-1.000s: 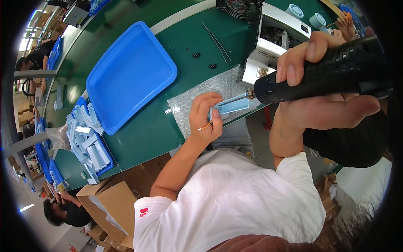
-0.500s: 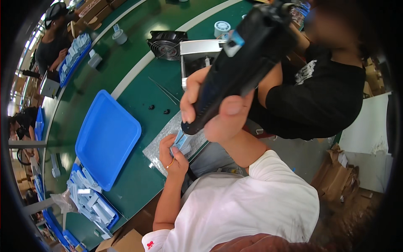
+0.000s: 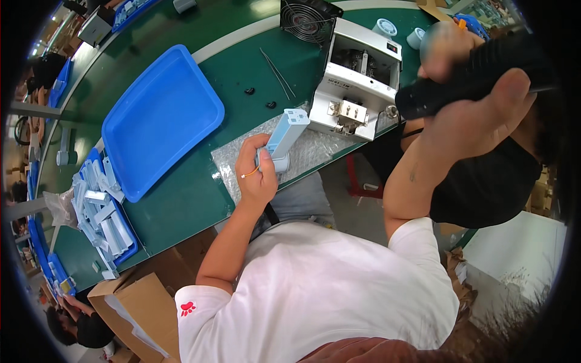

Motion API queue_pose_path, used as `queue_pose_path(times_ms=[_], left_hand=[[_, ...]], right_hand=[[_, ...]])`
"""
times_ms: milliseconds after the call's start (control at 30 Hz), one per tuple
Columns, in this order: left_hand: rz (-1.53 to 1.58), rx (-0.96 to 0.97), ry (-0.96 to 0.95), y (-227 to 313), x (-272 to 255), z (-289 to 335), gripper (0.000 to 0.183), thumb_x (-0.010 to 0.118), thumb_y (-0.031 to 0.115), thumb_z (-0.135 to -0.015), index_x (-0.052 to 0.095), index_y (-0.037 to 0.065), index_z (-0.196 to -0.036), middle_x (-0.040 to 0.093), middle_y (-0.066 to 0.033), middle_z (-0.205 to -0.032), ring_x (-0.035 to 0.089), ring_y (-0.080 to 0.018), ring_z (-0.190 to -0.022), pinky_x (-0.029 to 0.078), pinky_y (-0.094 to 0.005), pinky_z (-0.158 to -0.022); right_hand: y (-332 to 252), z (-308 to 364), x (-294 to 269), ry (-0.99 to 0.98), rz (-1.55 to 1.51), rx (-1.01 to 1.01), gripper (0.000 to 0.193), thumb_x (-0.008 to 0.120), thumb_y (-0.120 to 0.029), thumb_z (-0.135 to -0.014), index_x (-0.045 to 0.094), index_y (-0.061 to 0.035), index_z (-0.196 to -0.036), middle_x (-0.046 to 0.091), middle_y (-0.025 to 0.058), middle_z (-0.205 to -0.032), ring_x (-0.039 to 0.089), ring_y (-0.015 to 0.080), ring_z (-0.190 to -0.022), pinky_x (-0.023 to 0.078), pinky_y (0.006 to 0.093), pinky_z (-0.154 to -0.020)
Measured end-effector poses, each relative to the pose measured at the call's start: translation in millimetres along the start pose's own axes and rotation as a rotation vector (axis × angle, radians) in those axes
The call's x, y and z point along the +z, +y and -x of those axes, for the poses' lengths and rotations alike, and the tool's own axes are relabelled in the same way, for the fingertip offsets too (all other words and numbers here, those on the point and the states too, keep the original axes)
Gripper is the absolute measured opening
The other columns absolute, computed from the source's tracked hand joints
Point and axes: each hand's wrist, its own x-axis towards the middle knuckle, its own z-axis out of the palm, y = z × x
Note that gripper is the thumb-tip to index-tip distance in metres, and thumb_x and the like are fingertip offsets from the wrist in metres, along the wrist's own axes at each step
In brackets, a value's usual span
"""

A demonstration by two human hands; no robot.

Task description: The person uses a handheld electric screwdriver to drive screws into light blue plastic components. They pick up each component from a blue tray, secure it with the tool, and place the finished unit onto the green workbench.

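Note:
My left hand [image 3: 257,175] is closed around a light-blue plastic housing [image 3: 289,129], a long bar with a rounded end by my palm. A thin orange-yellow strand [image 3: 249,173] lies across my fingers. My right hand [image 3: 463,130] grips a black electric screwdriver [image 3: 445,97], partly blurred. Its tip points left, by the front corner of a white screw feeder [image 3: 357,91], and I cannot tell whether it touches. Below the housing lies bubble wrap [image 3: 227,162] on the green table [image 3: 175,206].
An empty blue tray [image 3: 163,115] lies left of my hand, beside another tray heaped with light-blue parts [image 3: 100,212]. Tweezers [image 3: 278,74] and two small black pieces [image 3: 270,105] lie behind. A black fan [image 3: 308,23] stands by the feeder. A person in black [image 3: 496,187] is close at right.
The screwdriver has moved away from the housing, rightward to the feeder's front corner. My left hand still holds the housing, now tilted up to the right. The head view has shifted.

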Motion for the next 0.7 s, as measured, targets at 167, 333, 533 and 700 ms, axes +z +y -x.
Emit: queue_pose_path(times_ms=[167, 333, 533, 700], left_hand=[[0.002, 0.035, -0.01, 2, 0, -2, 0.019, 0.048, 0.003, -0.091, 0.061, -0.005, -0.102, 0.065, -0.0207, -0.101, 0.064, -0.0349, -0.088, 0.051, -0.0394, -0.08], [-0.013, 0.077, -0.007, 6, 1, -2, 0.017, 0.05, 0.003, -0.09, 0.062, -0.003, -0.102, 0.066, -0.0196, -0.102, 0.064, -0.0356, -0.089, 0.051, -0.0407, -0.081], [-0.079, 0.162, -0.065, 2, 2, -1, 0.019, 0.047, 0.007, -0.097, 0.06, -0.003, -0.105, 0.065, -0.0196, -0.106, 0.064, -0.0312, -0.096, 0.05, -0.0384, -0.087], [-0.065, 0.168, -0.069, 6, 1, -3, 0.016, 0.054, 0.003, -0.088, 0.062, -0.001, -0.101, 0.066, -0.0173, -0.104, 0.062, -0.0344, -0.095, 0.05, -0.0416, -0.084]], right_hand=[[16, 2, 19, -0.016, 0.063, -0.167, 0.046, 0.058, -0.04, -0.1, 0.046, 0.0027, -0.112, 0.061, 0.0229, -0.074, 0.057, 0.0278, -0.05, 0.05, 0.0359, -0.045], [10, 18, 16, 0.06, 0.016, 0.102, 0.051, 0.059, -0.045, -0.096, 0.046, 0.0022, -0.108, 0.058, 0.0197, -0.074, 0.055, 0.0254, -0.053, 0.049, 0.0349, -0.047], [-22, 26, -7, -0.079, -0.703, 0.488, 0.081, 0.06, -0.069, -0.081, 0.049, 0.0065, -0.107, 0.052, 0.0132, -0.091, 0.056, 0.0192, -0.064, 0.046, 0.0324, -0.055], [6, 26, -1, -0.219, -0.63, 0.393, 0.095, 0.055, -0.086, -0.073, 0.051, 0.0029, -0.107, 0.05, 0.0114, -0.094, 0.056, 0.019, -0.067, 0.046, 0.0318, -0.058]])
